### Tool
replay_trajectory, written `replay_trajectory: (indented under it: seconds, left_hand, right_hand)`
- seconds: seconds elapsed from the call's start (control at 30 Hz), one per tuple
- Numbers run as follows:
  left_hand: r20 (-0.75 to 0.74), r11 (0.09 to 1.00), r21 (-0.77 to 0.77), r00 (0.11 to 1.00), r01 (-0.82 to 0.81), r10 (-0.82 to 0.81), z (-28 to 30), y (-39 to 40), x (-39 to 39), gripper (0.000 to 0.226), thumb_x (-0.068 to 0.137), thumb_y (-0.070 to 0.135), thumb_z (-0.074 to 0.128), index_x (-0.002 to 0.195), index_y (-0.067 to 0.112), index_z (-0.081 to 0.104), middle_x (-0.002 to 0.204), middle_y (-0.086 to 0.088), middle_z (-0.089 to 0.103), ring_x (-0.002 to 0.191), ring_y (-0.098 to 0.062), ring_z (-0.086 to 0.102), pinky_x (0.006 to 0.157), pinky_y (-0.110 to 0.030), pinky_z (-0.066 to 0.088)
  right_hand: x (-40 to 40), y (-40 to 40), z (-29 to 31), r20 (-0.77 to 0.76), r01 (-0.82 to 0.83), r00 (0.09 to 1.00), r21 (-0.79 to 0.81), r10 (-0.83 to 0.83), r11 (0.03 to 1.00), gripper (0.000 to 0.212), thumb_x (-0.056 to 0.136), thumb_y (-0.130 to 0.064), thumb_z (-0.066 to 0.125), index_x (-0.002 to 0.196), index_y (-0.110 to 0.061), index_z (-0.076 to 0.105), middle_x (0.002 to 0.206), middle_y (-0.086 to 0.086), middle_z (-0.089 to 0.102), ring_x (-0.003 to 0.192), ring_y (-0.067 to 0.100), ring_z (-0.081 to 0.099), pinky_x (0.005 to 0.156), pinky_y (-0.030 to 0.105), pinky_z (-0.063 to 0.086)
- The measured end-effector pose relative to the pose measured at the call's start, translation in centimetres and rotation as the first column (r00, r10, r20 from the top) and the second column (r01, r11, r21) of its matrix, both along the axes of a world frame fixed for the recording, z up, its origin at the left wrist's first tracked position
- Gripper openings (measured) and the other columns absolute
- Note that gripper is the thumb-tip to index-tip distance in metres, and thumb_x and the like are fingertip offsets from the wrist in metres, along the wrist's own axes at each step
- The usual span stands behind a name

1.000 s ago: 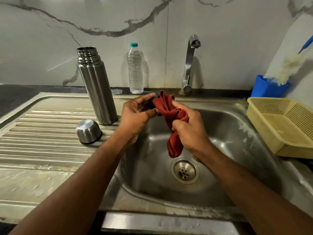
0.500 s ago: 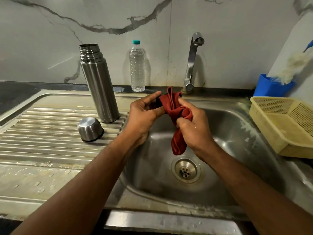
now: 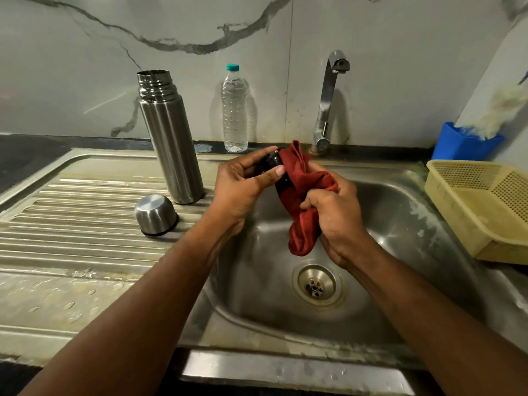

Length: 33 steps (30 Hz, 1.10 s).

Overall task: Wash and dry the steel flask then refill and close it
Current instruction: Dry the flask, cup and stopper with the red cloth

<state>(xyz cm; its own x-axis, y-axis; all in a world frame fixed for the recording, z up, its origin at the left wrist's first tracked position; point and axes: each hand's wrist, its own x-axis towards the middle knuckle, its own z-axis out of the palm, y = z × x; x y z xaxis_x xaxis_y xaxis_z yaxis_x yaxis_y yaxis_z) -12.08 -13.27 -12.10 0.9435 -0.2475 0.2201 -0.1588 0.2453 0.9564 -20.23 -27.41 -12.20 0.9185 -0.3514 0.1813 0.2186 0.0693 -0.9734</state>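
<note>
Red cloth (image 3: 303, 201) is bunched in my right hand (image 3: 337, 218); my left hand (image 3: 243, 184) pinches the black stopper (image 3: 275, 167) against it. The steel flask (image 3: 168, 138) stands uncapped on the draining surface (image 3: 71, 224).

The flask (image 3: 171, 138) stands upright on the drainboard (image 3: 71, 218), near its right edge beside the sink basin (image 3: 400, 252). The flask's cup lid (image 3: 155, 214) sits upside down just in front of it. The water bottle (image 3: 235, 110) stands behind, against the wall, left of the tap (image 3: 328, 101). A perforated basket (image 3: 485, 207) sits on the basin's right edge.
</note>
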Motion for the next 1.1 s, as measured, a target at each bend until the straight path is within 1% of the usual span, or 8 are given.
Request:
replay_trajectory:
  seconds: [0.23, 0.37, 0.47, 0.57, 0.63, 0.73, 0.87, 1.1]
  left_hand:
    - [0.027, 0.994, 0.105, 0.999, -0.025, 0.022, -0.3, -0.6, -0.6, 0.052, 0.076, 0.004, 0.089, 0.125, 0.003, 0.073, 0.114, -0.012, 0.079, 0.111, -0.022, 0.076, 0.102, -0.043, 0.059]
    - [0.016, 0.981, 0.190, 0.999, -0.033, 0.030, -0.2, -0.5, -0.6, 0.050, 0.069, 0.001, 0.092, 0.114, 0.007, 0.072, 0.101, -0.006, 0.080, 0.098, -0.018, 0.078, 0.096, -0.042, 0.062]
    - [0.075, 0.962, 0.260, 0.995, -0.078, 0.060, -0.2, -0.3, -0.4, 0.063, 0.068, 0.003, 0.094, 0.125, 0.011, 0.069, 0.109, -0.005, 0.078, 0.100, -0.015, 0.077, 0.093, -0.038, 0.063]
    - [0.180, 0.945, 0.282, 0.977, -0.166, 0.118, -0.1, 0.0, -0.3, 0.066, 0.069, 0.007, 0.095, 0.129, 0.016, 0.072, 0.116, 0.001, 0.078, 0.104, -0.009, 0.075, 0.094, -0.034, 0.062]
    - [0.222, 0.946, 0.279, 0.970, -0.163, 0.102, -0.1, -0.3, -0.6, 0.064, 0.066, 0.006, 0.097, 0.124, 0.021, 0.075, 0.117, 0.004, 0.078, 0.108, -0.010, 0.074, 0.094, -0.035, 0.063]
    - [0.242, 0.946, 0.287, 0.967, -0.152, 0.082, -0.5, -1.6, -1.1, 0.066, 0.063, 0.002, 0.098, 0.123, 0.018, 0.075, 0.118, 0.001, 0.077, 0.107, -0.013, 0.074, 0.091, -0.037, 0.064]
    - [0.228, 0.925, 0.273, 0.952, -0.265, 0.205, -0.3, -0.6, 0.0, 0.063, 0.066, 0.007, 0.098, 0.123, 0.017, 0.075, 0.114, 0.002, 0.078, 0.100, -0.012, 0.076, 0.086, -0.034, 0.065]
    - [0.285, 0.878, 0.399, 0.946, -0.264, 0.155, -0.8, -1.3, -0.7, 0.064, 0.063, 0.010, 0.100, 0.118, 0.025, 0.070, 0.112, 0.007, 0.075, 0.098, -0.010, 0.074, 0.087, -0.032, 0.064]
  right_hand:
    - [-0.1, -0.2, 0.0, -0.015, 0.053, 0.998, -0.020, -0.053, 0.998, 0.072, 0.077, 0.021, 0.046, 0.103, -0.040, 0.074, 0.097, 0.001, 0.075, 0.088, 0.010, 0.068, 0.078, 0.024, 0.059]
    - [0.2, -0.5, -0.3, -0.031, 0.072, 0.997, -0.080, -0.075, 0.994, 0.074, 0.078, 0.020, 0.047, 0.130, -0.027, 0.070, 0.105, 0.000, 0.076, 0.092, 0.009, 0.069, 0.083, 0.027, 0.058]
    - [0.3, -0.3, -0.6, -0.045, 0.080, 0.995, -0.099, -0.085, 0.992, 0.072, 0.079, 0.019, 0.050, 0.138, -0.019, 0.066, 0.099, -0.002, 0.076, 0.090, 0.010, 0.068, 0.085, 0.028, 0.057]
    - [0.3, 0.0, -0.5, -0.052, 0.046, 0.997, -0.100, -0.052, 0.994, 0.073, 0.080, 0.017, 0.051, 0.142, -0.019, 0.063, 0.104, 0.010, 0.074, 0.089, 0.012, 0.065, 0.081, 0.025, 0.057]
    - [0.3, -0.3, -0.3, -0.065, 0.045, 0.997, -0.031, -0.047, 0.999, 0.067, 0.078, 0.017, 0.051, 0.133, -0.019, 0.069, 0.105, 0.011, 0.074, 0.096, 0.018, 0.068, 0.084, 0.029, 0.059]
    - [0.1, -0.8, 0.3, -0.073, 0.072, 0.995, 0.114, -0.064, 0.991, 0.050, 0.077, 0.018, 0.049, 0.103, -0.015, 0.075, 0.085, 0.005, 0.073, 0.093, 0.027, 0.068, 0.080, 0.035, 0.061]
    - [0.0, -0.4, 0.6, -0.019, 0.056, 0.998, 0.050, -0.055, 0.997, 0.057, 0.076, 0.020, 0.048, 0.112, -0.015, 0.076, 0.087, 0.007, 0.070, 0.083, 0.021, 0.063, 0.070, 0.026, 0.056]
    - [-0.3, -0.5, 0.5, -0.067, 0.073, 0.995, -0.069, -0.077, 0.995, 0.062, 0.076, 0.018, 0.051, 0.113, -0.025, 0.075, 0.087, -0.002, 0.074, 0.086, 0.014, 0.067, 0.066, 0.017, 0.056]
